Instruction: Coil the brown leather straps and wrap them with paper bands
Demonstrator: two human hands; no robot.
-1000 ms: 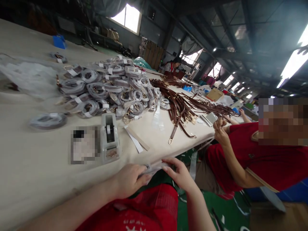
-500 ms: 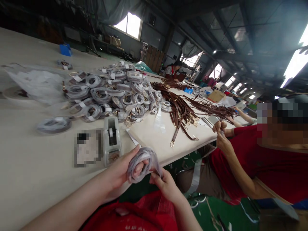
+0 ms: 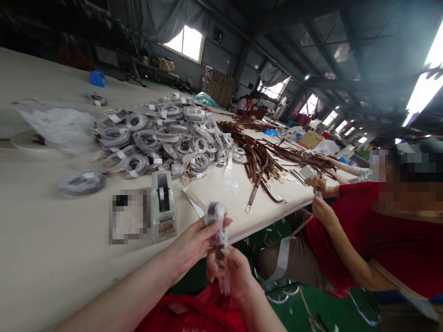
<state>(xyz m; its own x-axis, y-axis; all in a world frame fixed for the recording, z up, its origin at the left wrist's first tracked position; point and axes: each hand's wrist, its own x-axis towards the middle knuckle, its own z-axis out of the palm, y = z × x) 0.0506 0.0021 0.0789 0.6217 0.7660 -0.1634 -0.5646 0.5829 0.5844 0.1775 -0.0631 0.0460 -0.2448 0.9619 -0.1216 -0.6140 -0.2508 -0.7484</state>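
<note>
- Left hand point(image 3: 195, 237) pinches the wrapped coil point(image 3: 215, 216) over the bench edge point(image 3: 238, 233); grip likely stops turns springing loose.
- Right hand point(image 3: 233, 267) pinches its lower end, just below, probably for tension.
- Tape dispenser point(image 3: 164, 212) stands beside the left forearm point(image 3: 138, 281), presumably for easy reach.
- White bands on piled coils point(image 3: 169, 133) probably keep them closed; brown straps point(image 3: 258, 157) lie loose alongside.
- No readable brand or label; white print on red clothing point(image 3: 180, 313) is cut off.

On our worktop point(image 3: 86, 221) lie wrapped coils point(image 3: 166, 133), brown straps point(image 3: 258, 157), a tape dispenser point(image 3: 164, 207) and a blue box point(image 3: 97, 78).
</note>
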